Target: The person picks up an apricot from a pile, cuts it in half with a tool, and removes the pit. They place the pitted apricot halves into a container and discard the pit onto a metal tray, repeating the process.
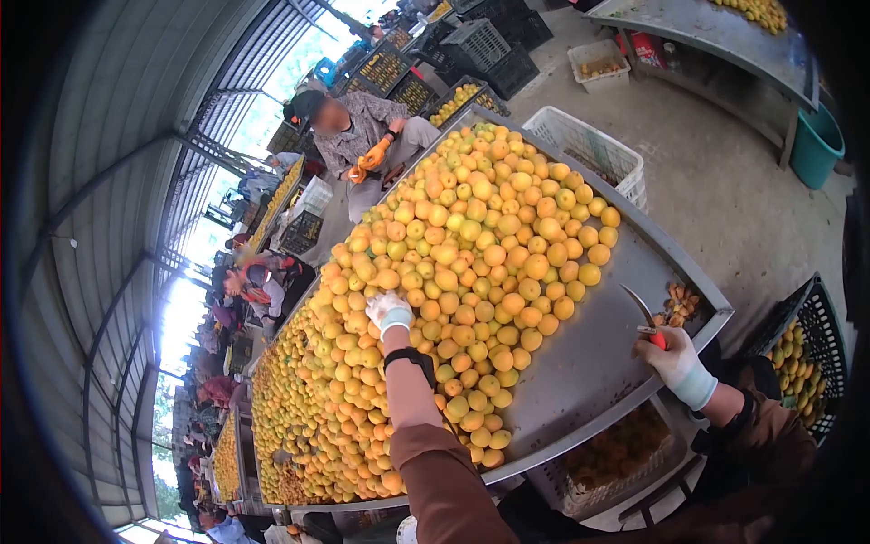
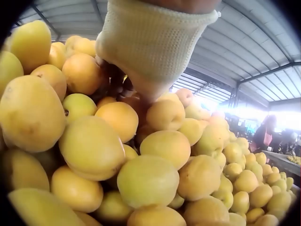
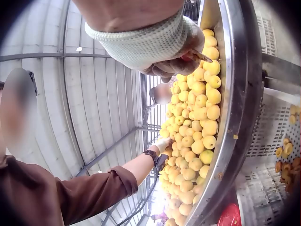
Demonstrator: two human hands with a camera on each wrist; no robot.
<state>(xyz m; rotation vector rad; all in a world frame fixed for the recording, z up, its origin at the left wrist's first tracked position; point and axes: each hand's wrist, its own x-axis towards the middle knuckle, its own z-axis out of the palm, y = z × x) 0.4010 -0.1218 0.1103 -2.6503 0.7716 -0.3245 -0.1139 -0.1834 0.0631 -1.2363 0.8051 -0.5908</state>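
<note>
A large heap of yellow-orange apricots [image 1: 489, 245] covers most of the metal table [image 1: 580, 363]. My gloved left hand [image 1: 390, 311] reaches into the heap, its fingers down among the fruit. In the left wrist view the white glove [image 2: 146, 47] hides most of those fingers, and apricots [image 2: 148, 181] crowd around them; I cannot tell whether they grip one. My gloved right hand [image 1: 681, 370] holds a knife by its red handle [image 1: 654, 339] over the bare metal at the table's near right. The curved blade [image 1: 637, 304] points up and away from the hand.
Orange fruit scraps [image 1: 678, 304] lie in the table's right corner. A white crate [image 1: 589, 150] stands beyond the rim, a black crate [image 1: 802, 358] of fruit at right. Under the table is another white crate [image 3: 263, 188]. A person in orange gloves [image 1: 370, 160] sits across the table.
</note>
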